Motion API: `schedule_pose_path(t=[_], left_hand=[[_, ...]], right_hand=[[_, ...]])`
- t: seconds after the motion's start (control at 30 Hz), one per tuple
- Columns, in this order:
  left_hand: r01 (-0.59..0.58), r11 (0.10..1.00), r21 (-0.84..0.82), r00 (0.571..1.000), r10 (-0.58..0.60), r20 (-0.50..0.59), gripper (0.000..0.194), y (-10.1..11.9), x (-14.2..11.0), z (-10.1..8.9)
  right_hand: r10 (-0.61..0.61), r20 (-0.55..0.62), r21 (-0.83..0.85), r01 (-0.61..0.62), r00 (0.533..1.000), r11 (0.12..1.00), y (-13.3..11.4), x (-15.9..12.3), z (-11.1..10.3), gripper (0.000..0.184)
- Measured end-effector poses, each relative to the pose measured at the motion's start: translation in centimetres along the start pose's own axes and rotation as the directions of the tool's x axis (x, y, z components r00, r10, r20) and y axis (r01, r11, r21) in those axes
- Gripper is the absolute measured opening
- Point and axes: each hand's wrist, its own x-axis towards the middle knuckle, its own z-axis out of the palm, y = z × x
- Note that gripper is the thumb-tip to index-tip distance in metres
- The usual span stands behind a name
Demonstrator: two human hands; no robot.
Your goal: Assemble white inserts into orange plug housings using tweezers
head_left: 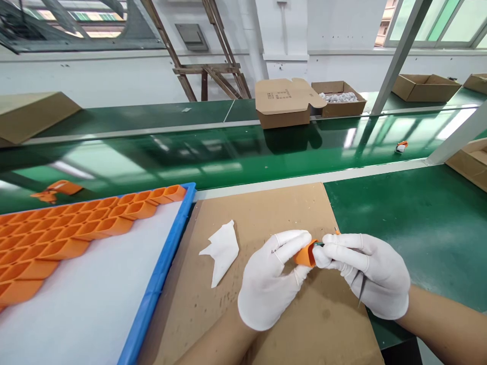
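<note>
My left hand [272, 279], in a white glove, grips an orange plastic shell [305, 255] between thumb and fingers above the cardboard sheet [266, 213]. At the shell's open end, my gloved right hand [365, 271] pinches a small dark green piece [318, 244], mostly hidden by the fingertips. A thin pointed metal tool [362, 290] sticks out below the right palm; its kind is unclear. An irregular piece of white paper [222, 251] lies on the cardboard, left of my hands. Rows of similar orange shells [76, 230] stand in a blue-rimmed tray [155, 279] at the left.
A green conveyor belt [228, 157] runs across behind the cardboard. On it lie orange parts [57, 191] at left and a small orange-and-white part [401, 147] at right. Cardboard boxes [285, 104] stand beyond, one box [338, 106] holding whitish items. A slanted metal post [399, 58] rises at right.
</note>
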Motion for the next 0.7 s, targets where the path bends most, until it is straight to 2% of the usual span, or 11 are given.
schedule_pose_path(t=[0.17,0.27,0.43,0.53,0.63,0.7], left_hand=[[-0.018,0.996,0.083,0.999,0.015,0.033,0.024,0.3,0.1,0.0],[-0.034,0.994,0.1,0.999,0.03,0.042,0.023,0.4,0.1,-0.1],[-0.04,0.992,0.119,0.998,0.034,0.052,0.022,0.3,0.0,-0.1],[-0.026,0.993,0.117,0.999,0.02,0.047,0.022,0.3,-0.2,0.0],[0.016,0.994,0.112,0.998,-0.023,0.056,0.023,0.3,-0.5,0.2],[0.042,0.994,0.099,0.998,-0.047,0.049,0.026,0.3,-0.7,0.3]], right_hand=[[-0.034,0.039,-0.122,0.038,0.999,0.992,0.2,-0.2,-0.2,0.022],[-0.048,0.074,-0.231,0.064,0.996,0.971,-0.3,-0.1,-0.3,0.022],[-0.046,0.086,-0.301,0.07,0.995,0.951,-1.0,0.2,-0.2,0.023],[0.101,0.086,-0.316,-0.07,0.991,0.946,-1.6,0.5,-0.2,0.026],[0.288,0.017,-0.299,-0.27,0.958,0.915,-2.4,0.9,0.1,0.031],[0.34,-0.033,-0.305,-0.334,0.94,0.892,-2.7,1.0,0.3,0.033]])
